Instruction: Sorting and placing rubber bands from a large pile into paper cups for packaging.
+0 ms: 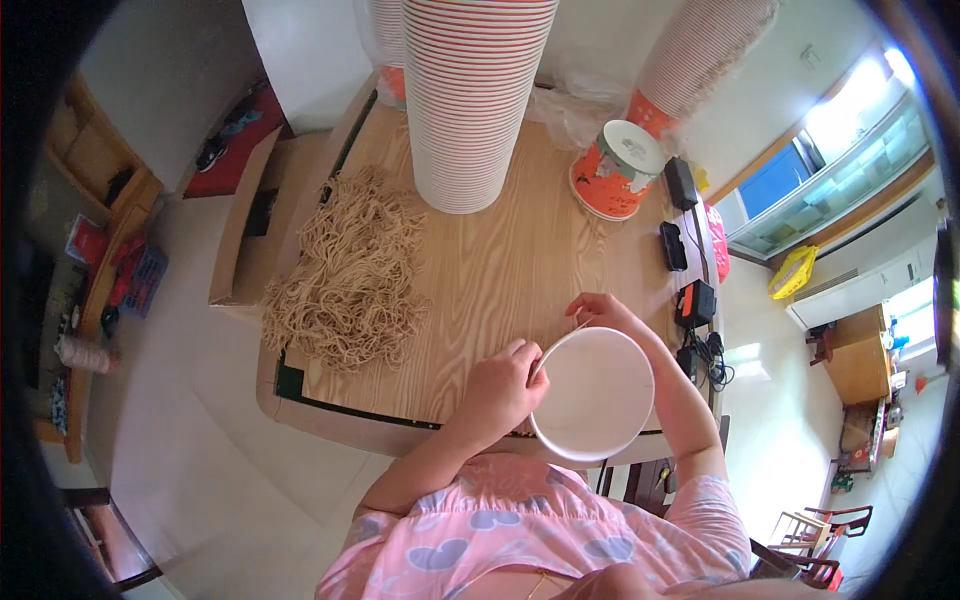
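Observation:
A white paper bucket point(592, 395) is held close to my body at the table's front edge, its open mouth turned up toward me. My left hand point(502, 388) is closed at the left of its rim, thumb and fingers pressed together there. Beyond the far rim, my right hand point(605, 312) pinches a thin piece of cord, which runs along the rim toward my left hand. My right forearm passes along the bucket's right side. The bucket's outer wall and some fingertips are hidden. To the left lies a loose heap of tan cords point(350, 270) on the table.
A tall stack of paper buckets point(470, 100) rises at the table's far middle. An orange bucket point(610, 185) stands upside down, with another stack point(700, 65) behind it. Black adapters and cables point(695, 303) line the right edge. A cardboard box point(250, 220) adjoins the left side.

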Demonstrator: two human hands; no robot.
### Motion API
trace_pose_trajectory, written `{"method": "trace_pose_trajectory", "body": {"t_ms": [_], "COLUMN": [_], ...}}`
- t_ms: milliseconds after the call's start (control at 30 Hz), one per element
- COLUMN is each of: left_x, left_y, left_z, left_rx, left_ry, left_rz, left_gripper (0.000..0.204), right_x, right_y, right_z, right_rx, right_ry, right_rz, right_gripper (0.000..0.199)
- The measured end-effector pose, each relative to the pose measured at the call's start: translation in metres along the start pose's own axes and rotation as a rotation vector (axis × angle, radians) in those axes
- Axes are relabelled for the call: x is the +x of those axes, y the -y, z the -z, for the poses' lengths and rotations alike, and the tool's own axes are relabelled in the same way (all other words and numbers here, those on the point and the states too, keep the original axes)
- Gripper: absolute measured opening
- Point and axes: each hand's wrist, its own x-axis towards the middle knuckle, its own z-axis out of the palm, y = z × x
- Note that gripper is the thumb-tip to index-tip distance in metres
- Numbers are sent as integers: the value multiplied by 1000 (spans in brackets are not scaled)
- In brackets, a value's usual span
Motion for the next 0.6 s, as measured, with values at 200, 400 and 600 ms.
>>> {"method": "trace_pose_trajectory", "body": {"t_ms": [200,400,600], "left_x": [-7,-8,0], "left_y": [-9,5,34], "left_z": [14,14,6], "left_rx": [-20,9,-73], "left_ry": [-162,-310,-407], "left_rz": [-492,-588,-394], "left_gripper": [34,44,53], "right_x": [-22,-59,-87], "right_y": [20,75,98], "right_z": [35,58,68], "right_rx": [139,-204,-371], "right_ry": [404,315,-84], "right_rz": [192,173,327], "right_gripper": [53,50,39]}}
